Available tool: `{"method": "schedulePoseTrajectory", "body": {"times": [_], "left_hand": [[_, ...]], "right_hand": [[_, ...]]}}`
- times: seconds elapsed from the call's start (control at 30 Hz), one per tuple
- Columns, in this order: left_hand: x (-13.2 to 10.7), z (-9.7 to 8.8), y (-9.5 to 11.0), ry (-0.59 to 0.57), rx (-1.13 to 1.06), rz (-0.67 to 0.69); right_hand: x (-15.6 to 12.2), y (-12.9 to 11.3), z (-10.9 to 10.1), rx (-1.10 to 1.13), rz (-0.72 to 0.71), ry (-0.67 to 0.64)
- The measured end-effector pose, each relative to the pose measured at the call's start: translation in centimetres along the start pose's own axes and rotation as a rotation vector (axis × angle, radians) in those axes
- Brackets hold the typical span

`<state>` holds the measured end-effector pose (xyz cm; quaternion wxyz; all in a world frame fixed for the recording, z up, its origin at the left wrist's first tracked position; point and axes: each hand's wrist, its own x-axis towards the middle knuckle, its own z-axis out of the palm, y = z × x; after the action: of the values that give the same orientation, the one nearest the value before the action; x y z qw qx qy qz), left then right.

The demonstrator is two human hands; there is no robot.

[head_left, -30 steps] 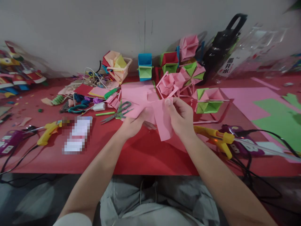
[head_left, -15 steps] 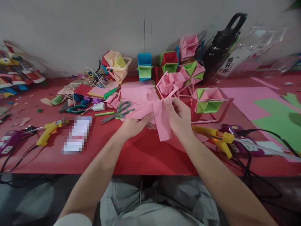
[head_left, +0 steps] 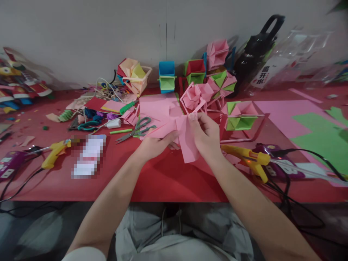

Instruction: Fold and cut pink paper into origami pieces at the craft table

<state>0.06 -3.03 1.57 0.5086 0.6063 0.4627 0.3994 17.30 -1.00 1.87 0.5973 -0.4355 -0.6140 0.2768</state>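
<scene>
Since a second ago left hand [head_left: 154,145] has slid under pink paper [head_left: 187,139], thumb pinching | scissors [head_left: 137,129] at its 10 o'clock, touching stacked pink sheets | right hand [head_left: 206,136] pinches paper's top | glue gun [head_left: 248,157] at 4 o'clock, near | bare red table [head_left: 163,177] toward 6.

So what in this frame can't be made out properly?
Head view, the only one:
- Pink paper: the fold between the left hand and right hand is covered by fingers.
- Flat item left of the hands: pixelated, unreadable.
- Clear plastic packaging top right: blurred, contents unclear.
- Colourful toys far left: smeared and cut by the edge.
- Bottle label: too small to read.
</scene>
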Motion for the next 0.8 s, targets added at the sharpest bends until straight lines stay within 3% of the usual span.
{"method": "schedulePoseTrajectory", "body": {"times": [0.37, 0.8], "left_hand": [[0.10, -0.01, -0.48, 0.001, 0.022, 0.024], [-0.14, -0.23, -0.04, 0.044, 0.213, 0.106]], "right_hand": [[-0.02, -0.01, 0.00, -0.001, -0.005, -0.005], [-0.06, -0.50, 0.02, -0.022, -0.002, -0.004]]}}
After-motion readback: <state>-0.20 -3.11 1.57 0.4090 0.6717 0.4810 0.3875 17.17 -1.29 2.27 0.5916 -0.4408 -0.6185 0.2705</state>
